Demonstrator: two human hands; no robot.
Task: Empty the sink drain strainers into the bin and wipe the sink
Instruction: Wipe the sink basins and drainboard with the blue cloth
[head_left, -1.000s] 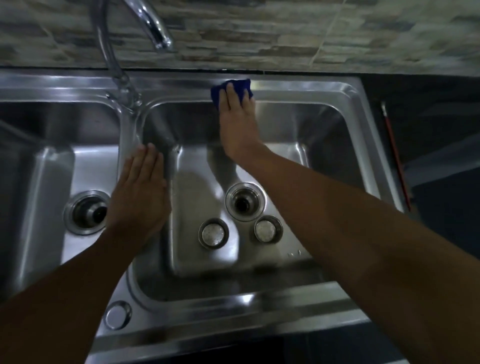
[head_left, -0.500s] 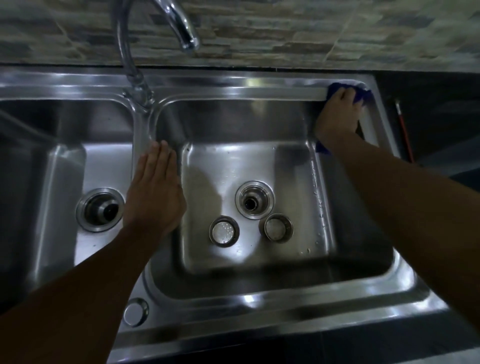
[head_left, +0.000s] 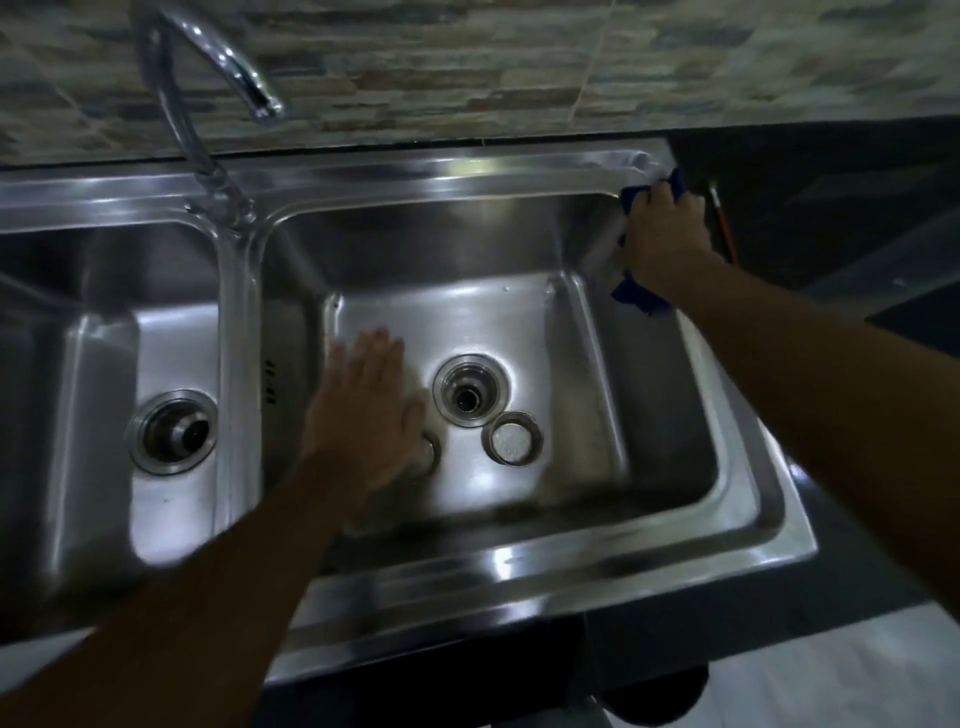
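From the head camera, the right hand (head_left: 667, 234) is pressing a blue cloth (head_left: 636, 293) against the far right corner of the sink (head_left: 519, 566) rim, fingers curled down over it. The left hand (head_left: 363, 410) is hovering blurred over the right basin floor, open and flat, partly hiding one strainer (head_left: 430, 451). The other strainer (head_left: 511, 438) is lying just beside the open drain (head_left: 470, 391).
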